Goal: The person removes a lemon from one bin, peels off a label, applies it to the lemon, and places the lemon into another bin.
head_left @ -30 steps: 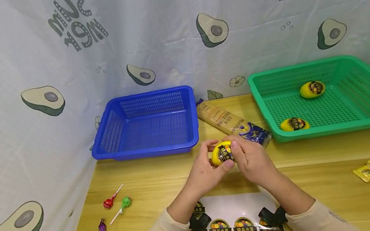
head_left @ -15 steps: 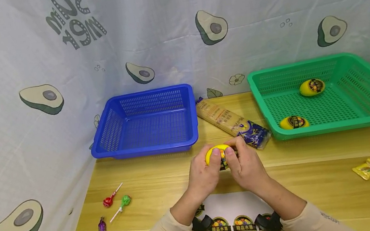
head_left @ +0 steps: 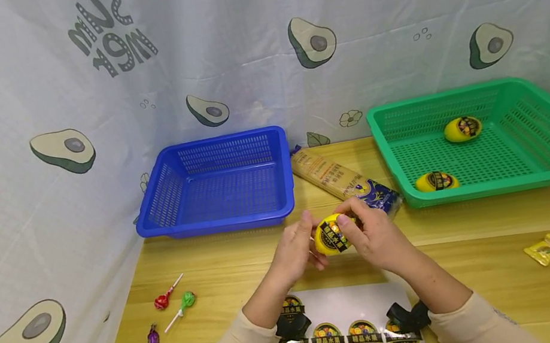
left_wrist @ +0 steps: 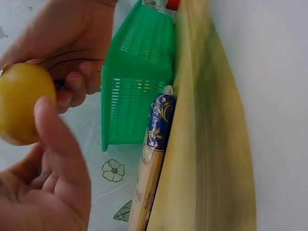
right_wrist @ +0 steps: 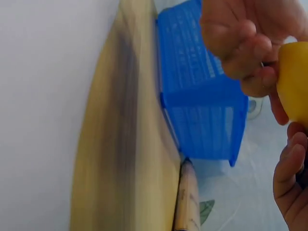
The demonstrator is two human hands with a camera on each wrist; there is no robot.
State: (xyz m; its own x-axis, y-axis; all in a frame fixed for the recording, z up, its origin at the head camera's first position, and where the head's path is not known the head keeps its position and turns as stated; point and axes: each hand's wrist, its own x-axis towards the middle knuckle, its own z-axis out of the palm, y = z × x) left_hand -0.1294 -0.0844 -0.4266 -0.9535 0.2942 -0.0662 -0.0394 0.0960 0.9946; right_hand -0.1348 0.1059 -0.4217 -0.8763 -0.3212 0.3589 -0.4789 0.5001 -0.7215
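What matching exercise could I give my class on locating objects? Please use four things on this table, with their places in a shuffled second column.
Things:
1. yellow lemon
2. pasta packet
3. lollipops
4. sticker sheet

Places:
A. on the table left of the hands
B. under the forearms, nearest the person
C. held in both hands
D. between the blue basket and the green basket

Pairs: 1-C, 2-D, 3-A, 4-B
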